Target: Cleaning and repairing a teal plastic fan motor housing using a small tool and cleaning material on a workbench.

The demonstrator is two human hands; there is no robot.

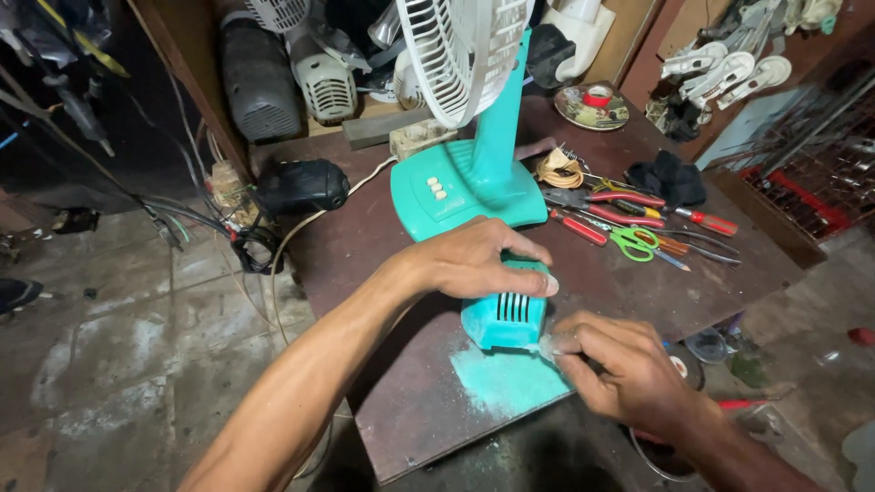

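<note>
Cluttered workbench (638,282), teal housing (504,319) under left hand (474,260), right hand (620,369) beside.

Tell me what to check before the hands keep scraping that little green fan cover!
1. Left hand pressing the teal vented cover down from above: ok.
2. Right hand fingertips pinched at the cover's lower edge: ok; what they pinch is too blurred to name.
3. Cover resting on the brown table: ok, but it sits close to the near edge.
4. Teal dust patch piled under the cover: not ok, it reaches the table edge.
5. Teal fan standing upright behind the left hand: ok.
6. Green-handled scissors and red-handled pliers apart from both hands: ok.
</note>
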